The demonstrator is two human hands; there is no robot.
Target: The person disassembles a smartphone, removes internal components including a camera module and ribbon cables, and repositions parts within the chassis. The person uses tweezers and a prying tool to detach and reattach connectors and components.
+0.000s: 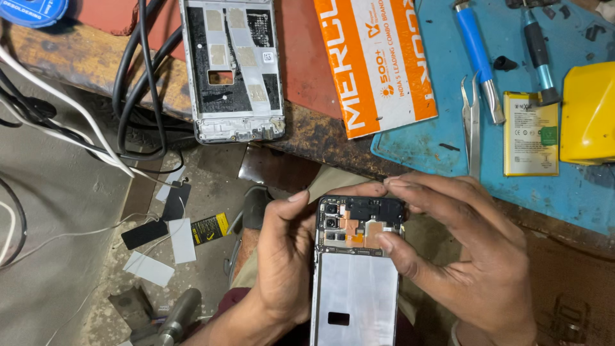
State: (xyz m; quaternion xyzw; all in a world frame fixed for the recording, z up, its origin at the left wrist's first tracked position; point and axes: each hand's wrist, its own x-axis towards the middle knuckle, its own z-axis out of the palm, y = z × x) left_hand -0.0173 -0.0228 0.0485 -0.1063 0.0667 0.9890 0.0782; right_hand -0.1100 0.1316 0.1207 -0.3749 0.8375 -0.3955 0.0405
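Observation:
An opened phone [354,282] with its back cover off lies between both hands, showing cameras, an orange flex strip and a bare silver battery bay. My left hand [282,256] grips its left edge, thumb on the top corner. My right hand [461,250] holds the right side, with fingertips pressing on the black board cover near the top.
A stripped phone frame [232,70] lies on the worn bench edge beside black and white cables [138,96]. An orange-and-white box [378,61], tweezers [473,122], two blue-handled screwdrivers [477,54], a yellow battery [530,133] and a yellow case [589,115] rest on a blue mat [423,138].

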